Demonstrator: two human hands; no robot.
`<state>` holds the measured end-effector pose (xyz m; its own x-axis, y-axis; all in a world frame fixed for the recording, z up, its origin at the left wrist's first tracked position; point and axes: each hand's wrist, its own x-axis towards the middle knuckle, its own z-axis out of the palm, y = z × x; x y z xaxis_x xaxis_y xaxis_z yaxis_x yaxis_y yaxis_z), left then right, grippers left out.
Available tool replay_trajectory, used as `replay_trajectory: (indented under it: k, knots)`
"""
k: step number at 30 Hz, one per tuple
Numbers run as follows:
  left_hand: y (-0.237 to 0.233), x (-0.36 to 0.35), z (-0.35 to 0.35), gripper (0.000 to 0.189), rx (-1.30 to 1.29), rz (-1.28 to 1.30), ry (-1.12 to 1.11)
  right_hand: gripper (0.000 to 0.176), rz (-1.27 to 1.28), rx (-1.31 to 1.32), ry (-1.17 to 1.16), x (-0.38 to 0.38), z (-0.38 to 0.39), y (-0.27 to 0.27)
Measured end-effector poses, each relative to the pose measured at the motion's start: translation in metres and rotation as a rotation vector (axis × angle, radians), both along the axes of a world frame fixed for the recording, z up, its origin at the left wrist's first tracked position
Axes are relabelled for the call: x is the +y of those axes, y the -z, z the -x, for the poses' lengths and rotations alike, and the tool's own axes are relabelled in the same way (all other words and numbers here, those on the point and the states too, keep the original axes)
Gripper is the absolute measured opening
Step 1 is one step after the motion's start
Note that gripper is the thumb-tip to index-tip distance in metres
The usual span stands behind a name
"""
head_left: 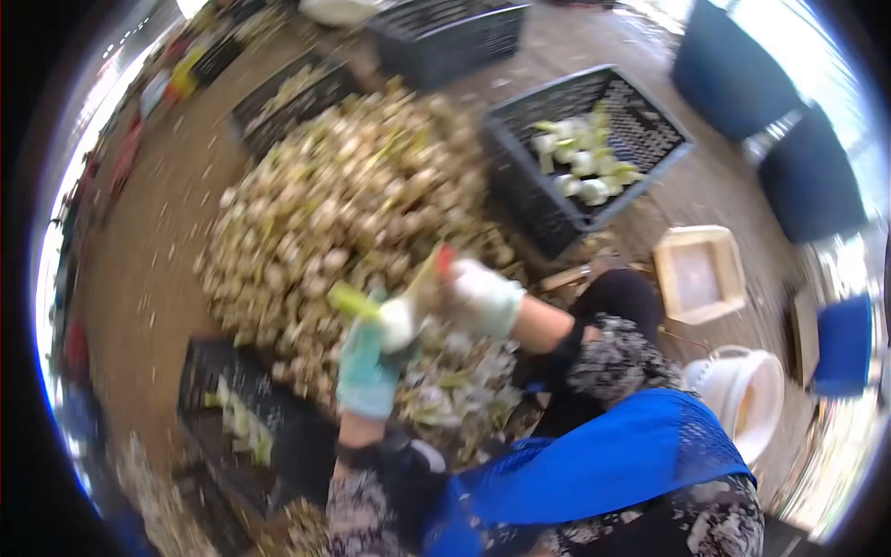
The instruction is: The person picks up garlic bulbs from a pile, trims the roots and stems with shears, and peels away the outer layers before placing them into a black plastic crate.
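Note:
My left hand point(365, 376), in a pale teal glove, is closed around a white garlic bulb point(399, 320) with a short green stem point(353, 302) pointing up to the left. Close beside it, my right hand point(484, 297) wears a white and teal glove, its fingers curled together. Motion blur covers its fingertips, where a brownish strip point(427, 286) and a small red patch point(445, 258) show; I cannot make out what it grips. Both hands are above a large heap of unpeeled garlic bulbs point(343, 176). Pale loose peelings point(459, 381) lie below them.
A black crate point(529, 200) with trimmed white bulbs stands beyond my right hand. Another black crate point(200, 371) with stemmed pieces is at lower left. More crates point(445, 46) stand behind the heap. A wooden tray point(701, 274) and white bucket point(738, 399) are at right.

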<state>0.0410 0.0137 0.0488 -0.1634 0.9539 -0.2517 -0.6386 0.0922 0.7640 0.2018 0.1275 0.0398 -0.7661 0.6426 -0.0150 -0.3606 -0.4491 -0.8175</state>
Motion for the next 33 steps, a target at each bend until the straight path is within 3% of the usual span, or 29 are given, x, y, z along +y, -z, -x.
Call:
replay_trajectory:
  k: [1, 3, 5, 6, 8, 10, 12, 15, 16, 17, 18, 20, 21, 22, 24, 27, 28, 30, 32, 33]
  knots:
    - [0.008, 0.001, 0.002, 0.053, 0.162, 0.009, -0.079, 0.016, 0.1, -0.063, 0.025, -0.004, 0.005, -0.004]
    - [0.011, -0.002, -0.004, 0.055, 0.507, -0.016, -0.146, 0.014, 0.259, -0.209, 0.07, -0.015, 0.013, -0.022]
    - [-0.003, -0.008, 0.0, 0.056, 0.785, -0.052, -0.088, 0.013, -0.014, -0.304, 0.057, -0.016, 0.014, -0.005]
    - [0.0, -0.006, 0.002, 0.056, 0.709, -0.045, -0.069, 0.015, -0.124, -0.359, 0.052, -0.007, 0.01, 0.003]
    - [-0.004, -0.012, 0.007, 0.057, 0.209, 0.005, 0.021, 0.014, -0.008, -0.339, 0.234, 0.017, 0.008, 0.012]
    - [-0.005, -0.016, 0.012, 0.063, 0.141, -0.025, 0.03, 0.014, -0.038, -0.269, 0.326, 0.031, 0.009, 0.003]
    - [-0.001, -0.017, 0.016, 0.065, 0.209, -0.056, -0.018, 0.019, -1.174, -0.988, -0.29, 0.016, 0.015, -0.005]
    - [0.0, -0.019, 0.026, 0.068, 0.414, -0.086, 0.006, 0.029, -1.151, -0.913, -0.435, -0.028, 0.01, 0.04]
    - [-0.002, -0.022, 0.026, 0.067, 0.501, -0.095, 0.014, 0.031, -1.088, -0.979, -0.556, -0.024, 0.014, 0.018]
    - [-0.006, -0.025, 0.029, 0.07, 0.398, -0.063, 0.048, 0.036, -1.033, -1.013, -0.726, -0.01, 0.023, -0.002]
    - [-0.003, -0.025, 0.03, 0.071, 0.456, -0.064, 0.038, 0.032, -1.003, -1.068, -0.742, -0.003, 0.028, -0.023]
    - [0.007, -0.025, 0.031, 0.072, 0.57, -0.069, 0.017, 0.021, -1.145, -0.366, -0.338, 0.022, 0.009, 0.051]
    - [0.011, -0.024, 0.032, 0.075, 0.653, -0.079, 0.035, 0.02, -1.211, -0.4, -0.242, 0.017, 0.019, 0.028]
    - [0.011, -0.023, 0.03, 0.074, 0.64, -0.06, 0.058, 0.019, -0.669, -0.339, -0.284, 0.017, 0.022, 0.032]
    - [0.007, -0.022, 0.025, 0.072, 0.615, -0.025, 0.107, 0.019, -0.602, -0.461, -0.22, 0.008, 0.031, 0.034]
    - [0.007, -0.024, 0.027, 0.066, 0.3, 0.018, 0.127, 0.016, -1.075, -0.56, -0.184, 0.001, 0.029, 0.009]
    - [0.009, -0.025, 0.028, 0.064, 0.226, 0.042, 0.12, 0.018, -0.327, -0.625, -0.203, -0.002, 0.029, -0.006]
    - [0.001, -0.023, 0.026, 0.063, 0.332, 0.063, 0.082, 0.024, -0.595, -0.708, -0.155, 0.003, 0.022, -0.005]
    - [-0.002, -0.021, 0.022, 0.062, 0.553, 0.046, 0.041, 0.025, -0.768, -0.605, -0.118, -0.007, 0.023, -0.001]
    - [-0.003, -0.021, 0.021, 0.063, 0.632, 0.012, 0.082, 0.021, -0.847, -0.749, -0.102, -0.021, 0.028, -0.019]
